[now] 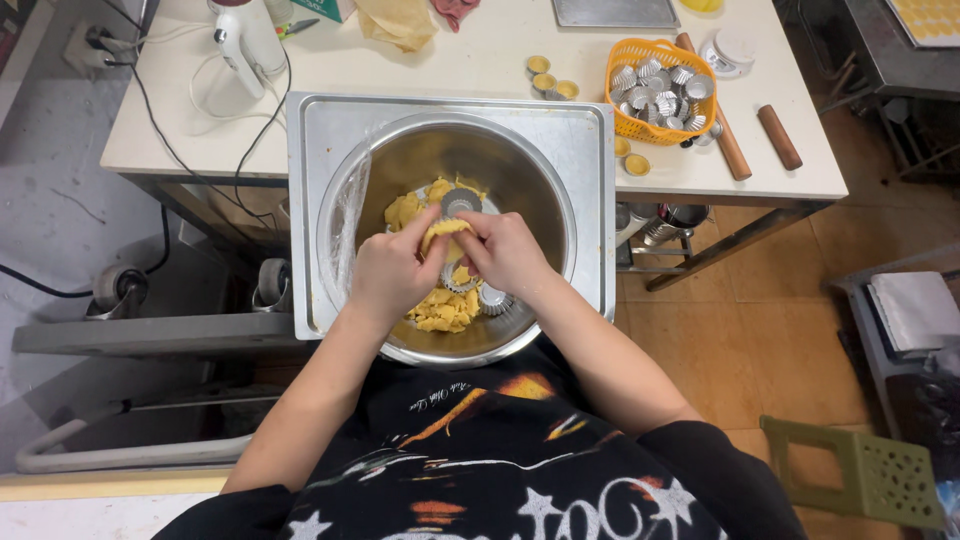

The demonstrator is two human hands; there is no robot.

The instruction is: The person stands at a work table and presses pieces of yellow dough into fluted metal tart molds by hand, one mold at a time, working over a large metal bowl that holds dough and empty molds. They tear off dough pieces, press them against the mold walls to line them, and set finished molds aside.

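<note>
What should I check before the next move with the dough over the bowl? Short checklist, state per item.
1. Both hands on the dough piece: ok, the left hand and right hand pinch it together over the steel bowl.
2. Tin under the dough piece: cannot tell, fingers cover it.
3. Dough supply: ok, yellow dough lies in the bowl.
4. Empty tins within reach: ok, fluted tins sit in the bowl, more fill the orange basket.
5. Bowl support: ok, it sits in the metal tray.
6. Landing spot for filled tins: ok, filled tins stand on the white table.
</note>
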